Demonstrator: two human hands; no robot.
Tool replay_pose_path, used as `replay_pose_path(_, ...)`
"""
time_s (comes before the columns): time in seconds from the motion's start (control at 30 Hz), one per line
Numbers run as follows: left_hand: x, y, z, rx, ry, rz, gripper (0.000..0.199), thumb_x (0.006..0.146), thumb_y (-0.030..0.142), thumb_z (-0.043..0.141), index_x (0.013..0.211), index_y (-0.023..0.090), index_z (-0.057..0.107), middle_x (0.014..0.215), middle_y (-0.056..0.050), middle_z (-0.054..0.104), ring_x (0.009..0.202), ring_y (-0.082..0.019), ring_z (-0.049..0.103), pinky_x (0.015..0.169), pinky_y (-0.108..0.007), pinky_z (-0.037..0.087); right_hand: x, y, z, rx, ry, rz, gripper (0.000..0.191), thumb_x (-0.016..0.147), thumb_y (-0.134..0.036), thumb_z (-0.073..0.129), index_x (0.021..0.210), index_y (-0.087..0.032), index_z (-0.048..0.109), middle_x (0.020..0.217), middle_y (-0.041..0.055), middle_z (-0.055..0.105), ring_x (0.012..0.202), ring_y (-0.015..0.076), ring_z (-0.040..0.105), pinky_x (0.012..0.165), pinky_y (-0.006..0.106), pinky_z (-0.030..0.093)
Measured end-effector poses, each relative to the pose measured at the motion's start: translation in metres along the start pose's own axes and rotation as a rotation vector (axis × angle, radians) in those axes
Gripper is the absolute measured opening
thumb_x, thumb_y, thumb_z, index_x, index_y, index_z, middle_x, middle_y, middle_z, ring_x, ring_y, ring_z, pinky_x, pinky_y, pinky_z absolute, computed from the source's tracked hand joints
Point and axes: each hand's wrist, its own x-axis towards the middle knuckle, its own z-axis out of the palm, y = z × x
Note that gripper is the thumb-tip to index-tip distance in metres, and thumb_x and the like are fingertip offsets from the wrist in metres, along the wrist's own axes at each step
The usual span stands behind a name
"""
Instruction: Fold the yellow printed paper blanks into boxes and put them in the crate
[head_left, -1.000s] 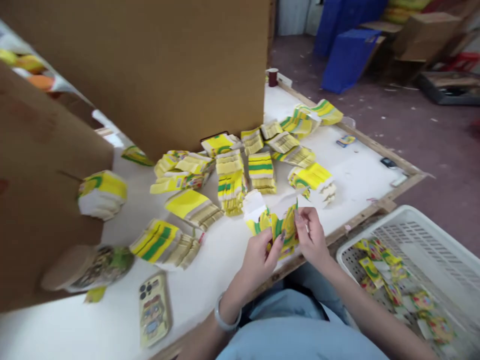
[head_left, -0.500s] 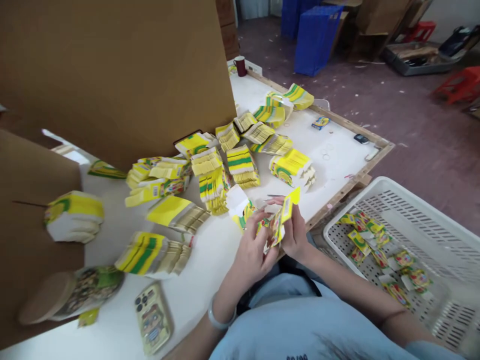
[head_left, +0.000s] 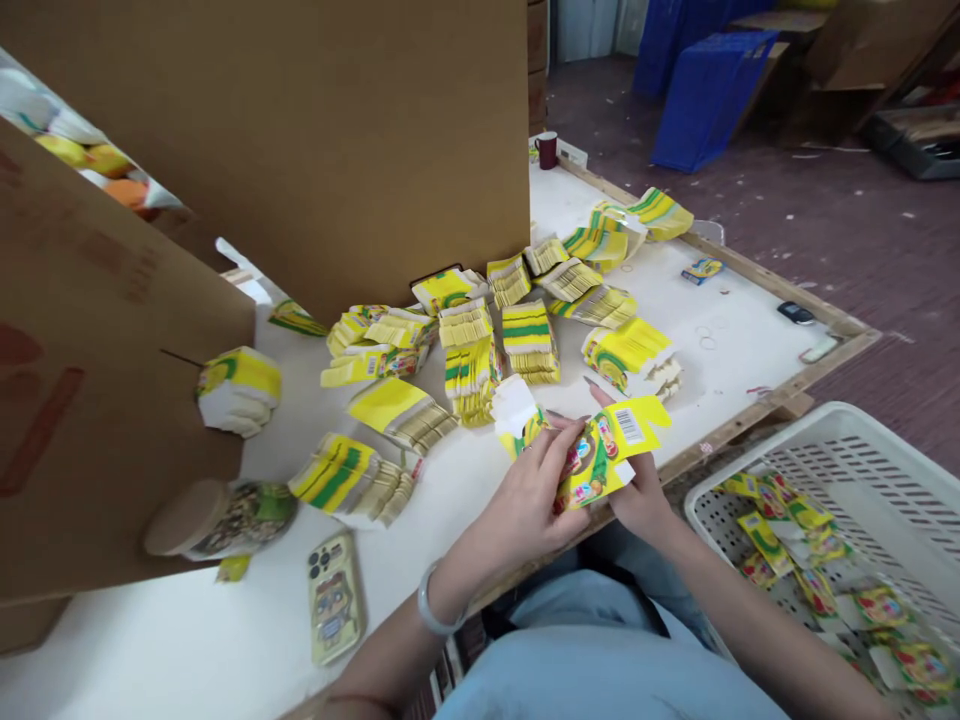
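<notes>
Near the table's front edge, my left hand (head_left: 529, 500) grips the left side of a yellow printed carton (head_left: 596, 460), its fingers over the top. My right hand (head_left: 643, 500) supports the same carton from behind on the right, mostly hidden by it. The carton looks flat, with a barcode and a yellow flap at its right end. Just beyond my left fingers lies another carton with a white flap (head_left: 514, 402). Stacks of flat yellow-and-green cartons (head_left: 529, 335) spread across the white table (head_left: 427, 500).
A white plastic basket (head_left: 847, 425) with several small cartons is at the right. Large cardboard boxes (head_left: 360, 130) stand at the back and left. A phone (head_left: 335, 598), a lidded jar (head_left: 251, 518), a mug (head_left: 547, 150) and a small blue box (head_left: 702, 270) are on the table.
The view has shifted, so the table items appear farther right. The held carton has turned from edge-on to show its broad printed face; both hands remain on it.
</notes>
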Motion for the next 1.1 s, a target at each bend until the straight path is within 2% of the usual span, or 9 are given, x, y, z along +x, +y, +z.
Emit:
replay_pose_path(0.1, 0.0, -0.001, 0.0, 0.057, -0.078, -0.011, 0.097, 0.088, 0.03, 0.066, 0.168, 0.022, 0.011, 0.16, -0.022, 0.04, 0.147, -0.04, 0.048, 0.116, -0.056, 0.049, 0.003, -0.01, -0.005, 0.122, -0.076, 0.049, 0.065, 0.094, -0.061, 0.062, 0.15, -0.03, 0.054, 0.128, 0.0099, 0.077, 0.12, 0.0285, 0.074, 0.113, 0.048, 0.057)
replay_pose_path(0.2, 0.001, -0.003, 0.002, 0.08, -0.12, -0.049, 0.103, 0.089, 0.039, 0.067, 0.17, 0.019, 0.006, 0.162, -0.025, 0.038, 0.144, -0.044, 0.05, 0.11, -0.059, 0.053, 0.005, -0.012, -0.006, 0.111, -0.072, 0.064, 0.064, 0.093, -0.063, 0.063, 0.147, -0.029, 0.058, 0.122, 0.0108, 0.079, 0.117, 0.0295, 0.075, 0.111, 0.05, 0.057)
replay_pose_path(0.37, 0.002, -0.002, -0.002, 0.004, -0.055, -0.023, 0.081, 0.097, 0.031, 0.056, 0.168, 0.019, 0.02, 0.164, -0.022, 0.043, 0.149, -0.037, 0.048, 0.117, -0.055, 0.048, 0.008, -0.011, -0.004, 0.07, -0.021, 0.081, 0.062, 0.099, -0.064, 0.053, 0.146, -0.024, 0.059, 0.105, 0.0103, 0.081, 0.106, 0.0293, 0.077, 0.102, 0.048, 0.061)
replay_pose_path(0.53, -0.008, -0.001, -0.004, -0.274, 0.004, -0.148, 0.066, 0.105, 0.04, 0.047, 0.165, 0.017, 0.03, 0.143, -0.019, 0.064, 0.123, -0.029, 0.066, 0.111, -0.048, 0.052, 0.008, -0.01, 0.005, 0.084, 0.009, 0.167, 0.064, 0.102, -0.059, 0.051, 0.154, -0.023, 0.047, 0.085, 0.004, 0.078, 0.071, 0.0204, 0.074, 0.069, 0.032, 0.065)
replay_pose_path(0.7, -0.018, -0.006, 0.01, -0.597, 0.187, -0.272, 0.068, 0.104, 0.06, 0.045, 0.156, 0.015, 0.043, 0.13, -0.017, 0.067, 0.115, -0.026, 0.065, 0.102, -0.041, 0.056, 0.005, 0.0, 0.022, 0.244, 0.031, 0.286, 0.069, 0.094, -0.063, 0.064, 0.147, -0.021, 0.048, 0.091, 0.0044, 0.078, 0.074, 0.019, 0.074, 0.072, 0.032, 0.065)
replay_pose_path(0.8, -0.018, -0.007, 0.014, -0.731, 0.251, -0.299, 0.072, 0.1, 0.067, 0.051, 0.15, 0.016, 0.05, 0.122, -0.015, 0.07, 0.106, -0.025, 0.066, 0.097, -0.039, 0.057, 0.004, 0.004, 0.029, 0.245, 0.079, 0.309, 0.072, 0.09, -0.064, 0.069, 0.144, -0.019, 0.052, 0.075, -0.0003, 0.073, 0.065, 0.0175, 0.07, 0.061, 0.027, 0.062)
replay_pose_path(0.93, -0.015, -0.004, 0.014, -0.882, 0.224, -0.329, 0.074, 0.094, 0.073, 0.058, 0.142, 0.017, 0.059, 0.121, -0.014, 0.071, 0.106, -0.026, 0.068, 0.097, -0.039, 0.058, 0.002, 0.006, 0.03, 0.147, 0.143, 0.268, 0.064, 0.091, -0.057, 0.072, 0.14, -0.019, 0.056, 0.057, -0.0066, 0.061, 0.047, 0.0143, 0.058, 0.045, 0.023, 0.052)
replay_pose_path(1.0, -0.015, -0.002, 0.014, -0.898, 0.2, -0.34, 0.075, 0.093, 0.075, 0.056, 0.141, 0.017, 0.06, 0.121, -0.014, 0.072, 0.105, -0.026, 0.07, 0.096, -0.039, 0.059, 0.003, 0.008, 0.029, 0.116, 0.148, 0.207, 0.06, 0.093, -0.051, 0.071, 0.142, -0.021, 0.053, 0.068, -0.0022, 0.07, 0.056, 0.0161, 0.064, 0.051, 0.025, 0.057)
replay_pose_path(1.1, -0.015, -0.002, 0.009, -0.71, 0.22, -0.328, 0.065, 0.1, 0.063, 0.053, 0.147, 0.017, 0.056, 0.128, -0.016, 0.07, 0.113, -0.028, 0.069, 0.1, -0.043, 0.058, 0.007, 0.009, 0.022, 0.087, 0.257, -0.01, 0.053, 0.092, -0.044, 0.073, 0.136, -0.026, 0.05, 0.118, 0.0113, 0.074, 0.093, 0.0205, 0.074, 0.075, 0.032, 0.065)
